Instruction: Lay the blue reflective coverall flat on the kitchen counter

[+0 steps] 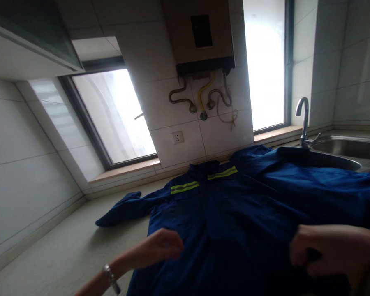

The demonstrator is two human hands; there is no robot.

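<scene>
A dark blue work jacket (234,213) with yellow-green reflective strips lies spread flat on the counter, collar toward the wall, one sleeve stretched out to the left. My left hand (160,248), with a watch on the wrist, rests on the jacket's lower left part, fingers curled and slightly blurred. My right hand (314,250) is closed on the cloth at the jacket's lower right.
The pale counter (64,250) runs along a tiled wall with two windows. A steel sink (348,148) with a curved tap (304,119) sits at the right, the jacket partly over its edge. A water heater (200,37) with pipes hangs above a wall socket (177,137).
</scene>
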